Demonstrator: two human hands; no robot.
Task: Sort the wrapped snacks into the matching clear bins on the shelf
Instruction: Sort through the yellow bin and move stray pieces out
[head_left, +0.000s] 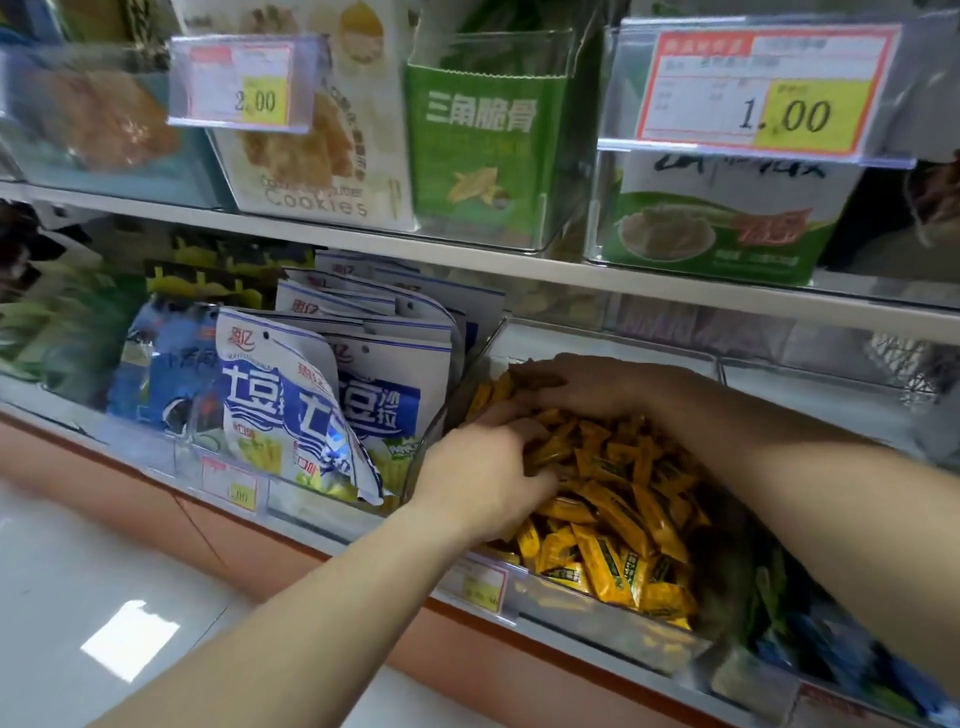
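Yellow snacks (623, 499) lie jumbled right under both hands in the clear bin (613, 340), left hand (483, 470) nearer, grip curled round a few, right hand (582, 387) further back, grip can't tell.

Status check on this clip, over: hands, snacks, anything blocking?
Left hand gripping yellow packets in clear bin. Right hand flat on them. Blue-white bags beside bin, not blocking.

A price tag reading 1.00 (769, 88) hangs at the upper right, another reading 2.00 (239, 83) at the upper left. Below, the pale glossy floor (104, 582) meets an orange kickboard (218, 535).
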